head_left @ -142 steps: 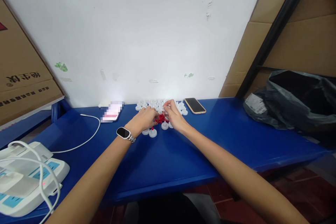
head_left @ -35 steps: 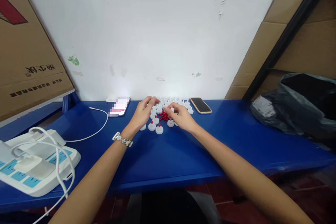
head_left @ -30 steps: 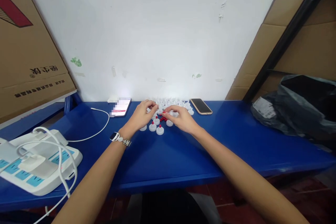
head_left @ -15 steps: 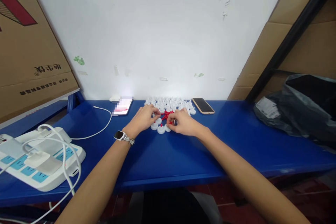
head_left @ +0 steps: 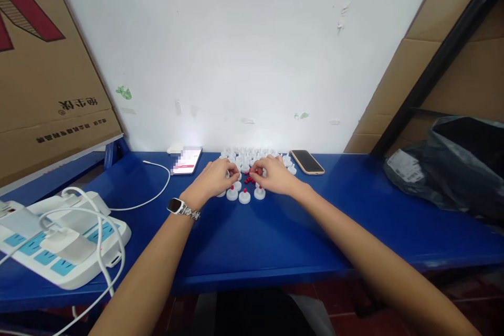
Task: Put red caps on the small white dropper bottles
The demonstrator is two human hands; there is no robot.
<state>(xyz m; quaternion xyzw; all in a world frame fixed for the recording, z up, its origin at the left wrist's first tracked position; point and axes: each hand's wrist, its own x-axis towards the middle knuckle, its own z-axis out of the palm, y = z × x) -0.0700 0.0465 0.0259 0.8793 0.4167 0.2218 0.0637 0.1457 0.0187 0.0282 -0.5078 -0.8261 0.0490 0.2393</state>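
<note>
My left hand [head_left: 220,176] is closed in a pinch beside the white round caps, at the left edge of the group. Opposite it, my right hand [head_left: 273,174] also pinches, its fingertips by a small pile of red pieces [head_left: 249,180]. What either pinch holds is too small and hidden to make out. In front of the pile stand several white caps with red tips on their necks, among them a front cap [head_left: 244,198], a left cap [head_left: 232,193] and a right cap [head_left: 259,193]. More plain white caps [head_left: 246,159] stand in rows behind, partly covered by my hands.
A lit phone [head_left: 187,160] lies left of the caps and a dark-screened phone [head_left: 307,161] right of them. A white power strip [head_left: 66,241] with cables takes up the blue table's [head_left: 268,241] left end. A dark plastic bag [head_left: 444,168] sits at the right.
My right hand has lifted off the front right cap, which now shows a red tip, and is over the red pieces. My left hand stays nearly in place. The view has shifted slightly.
</note>
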